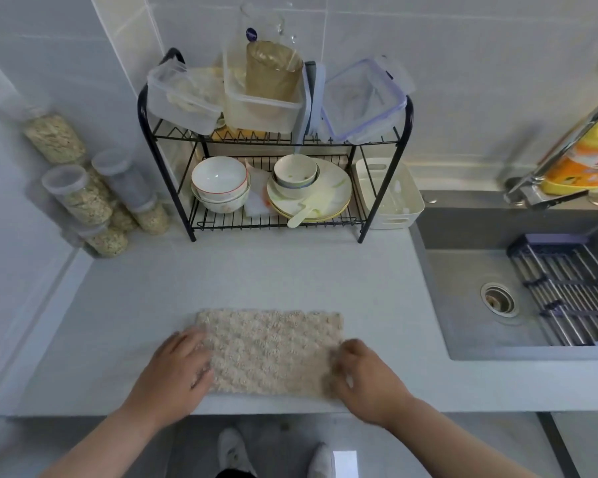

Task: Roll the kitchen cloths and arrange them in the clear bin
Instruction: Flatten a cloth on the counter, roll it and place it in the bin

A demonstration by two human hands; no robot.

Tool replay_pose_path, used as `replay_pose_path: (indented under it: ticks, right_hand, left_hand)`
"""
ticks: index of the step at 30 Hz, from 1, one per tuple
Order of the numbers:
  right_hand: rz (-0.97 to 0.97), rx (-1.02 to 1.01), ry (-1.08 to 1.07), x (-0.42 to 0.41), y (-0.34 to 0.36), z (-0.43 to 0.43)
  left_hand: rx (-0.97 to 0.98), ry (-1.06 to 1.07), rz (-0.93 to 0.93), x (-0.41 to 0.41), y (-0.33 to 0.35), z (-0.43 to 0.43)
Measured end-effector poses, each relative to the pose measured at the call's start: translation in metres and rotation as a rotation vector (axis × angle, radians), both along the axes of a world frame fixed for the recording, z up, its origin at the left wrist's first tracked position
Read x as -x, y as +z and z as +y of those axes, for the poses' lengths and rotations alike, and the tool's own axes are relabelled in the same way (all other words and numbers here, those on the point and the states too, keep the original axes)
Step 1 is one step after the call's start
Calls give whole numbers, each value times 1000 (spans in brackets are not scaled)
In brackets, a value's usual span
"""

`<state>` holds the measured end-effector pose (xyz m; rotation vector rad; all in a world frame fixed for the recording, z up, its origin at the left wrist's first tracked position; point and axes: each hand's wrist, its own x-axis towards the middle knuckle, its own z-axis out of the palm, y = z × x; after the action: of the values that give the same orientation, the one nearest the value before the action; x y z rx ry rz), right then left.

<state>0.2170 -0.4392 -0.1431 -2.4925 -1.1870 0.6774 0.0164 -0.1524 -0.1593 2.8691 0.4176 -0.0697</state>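
On the near edge of the bench (256, 270), a beige cloth (270, 353) lies flat and unrolled, a rectangle with its long sides running left to right. The left hand (180, 367) rests on its left edge with fingers fairly straight and spread on the fabric, holding nothing. The right hand (366, 374) sits at the right edge with fingers curled down onto it. Motion blur hides whether they pinch the cloth or only press it.

The task looks to be at an early or middle stage. On the far side, on top of a black wire rack (273, 143), stands a clear bin (263, 108) with a tan roll (273, 74) upright inside, probably a cloth already rolled and placed. The cloth on the bench shows no fold or turn yet, so rolling it and carrying it to the bin is all still to do. No other loose cloths are visible.

The cloth is thick and nubbly, with a bumpy, looped pile that should hold a roll well but make it bulky. The bench is smooth, pale and matt. The bin is stiff, see-through plastic with straight walls, and similar lidded boxes stand on either side of it. The grey sink (497, 305) to the right is hard and matt.
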Motion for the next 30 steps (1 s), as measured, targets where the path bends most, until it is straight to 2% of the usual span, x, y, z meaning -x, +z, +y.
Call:
replay_pose_path:
  ticks: [3,7,10,11,17,22,24,27,30]
  right_hand:
    - [75,6,-353,-12,6,22]
    - [543,43,-921,-31,20,64]
    - [660,150,-865,-38,17,78]
    - [686,126,-873,-41,15,78]
    - [787,-152,-993,-73,2,55]
    - [1134,-393,-1123,-88,17,41]
    - [1246,-433,-1114,-93,29,34]
    - [1268,-430,-1059,-105,44,26]
    - [1220,-438,-964,-111,54,29]
  left_hand:
    - [-17,-91,62,-30,5,-10]
    - [16,-55,276,-69,-5,-23]
    - [-25,-46,292,-77,-21,-22]
    - [-28,-46,284,-77,-24,-22]
    - [-23,-54,296,-101,-24,-28]
    - [-28,-95,295,-144,-27,-38]
    - [45,-94,215,-153,-25,-42]
    - [148,-1,-89,-129,-18,-28]
    - [71,213,-161,-64,-23,19]
